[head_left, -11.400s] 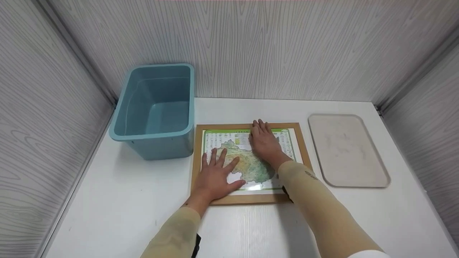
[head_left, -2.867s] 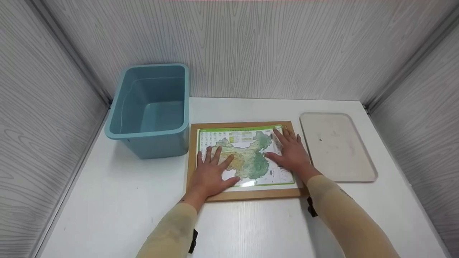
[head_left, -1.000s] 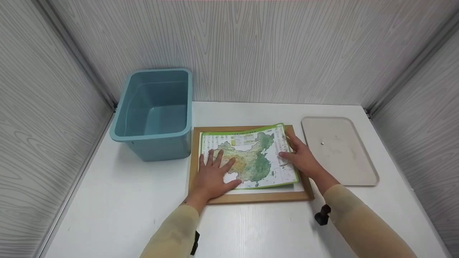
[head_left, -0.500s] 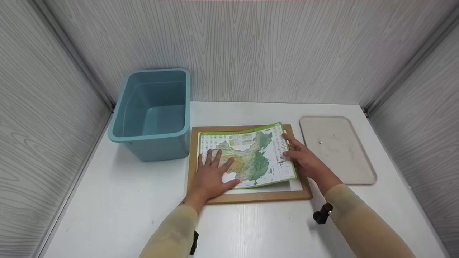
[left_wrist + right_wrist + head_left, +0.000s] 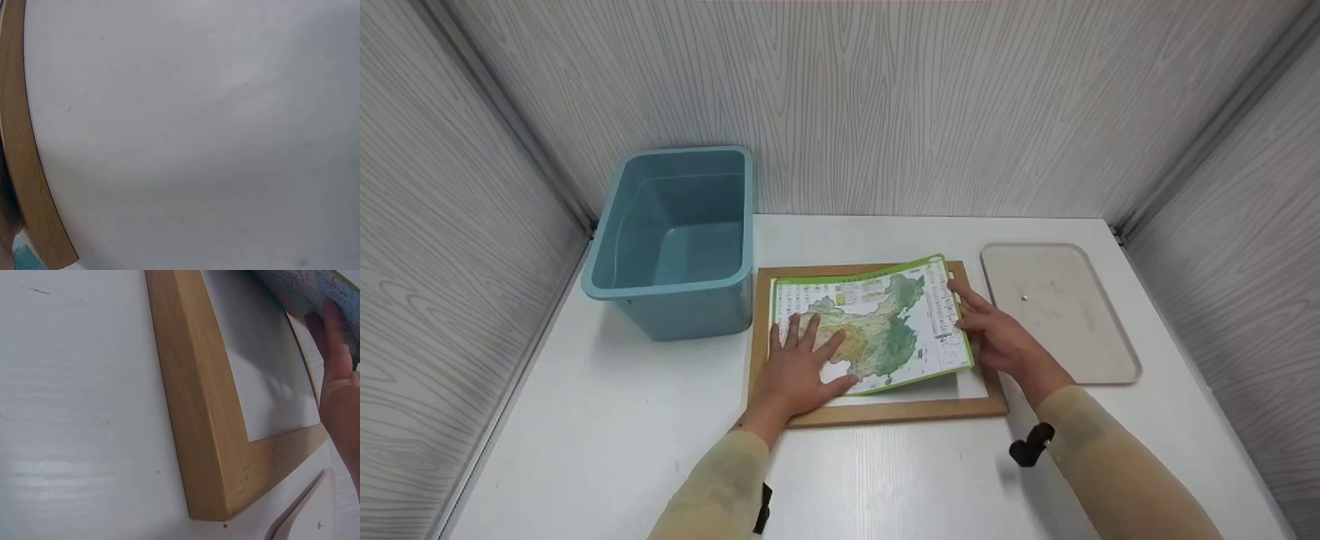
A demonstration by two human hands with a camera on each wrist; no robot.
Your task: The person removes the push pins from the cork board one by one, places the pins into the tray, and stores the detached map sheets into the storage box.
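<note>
Compared with a moment before, the right edge of the map sheet (image 5: 877, 326) is lifted higher off the wooden frame (image 5: 885, 412), and more of the white backing is uncovered. This edge is pinched by the right hand (image 5: 997, 341) between thumb and fingers. The left part of the sheet is pressed flat by the left hand (image 5: 799, 367), whose fingers are spread. A blue tub (image 5: 675, 240) is placed left of the frame, a beige tray (image 5: 1057, 315) right of it.

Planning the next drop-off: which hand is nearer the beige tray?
Right. The right hand holds the map sheet's lifted right edge, just left of the beige tray. The left hand presses the sheet's left part, near the blue bin.
</note>
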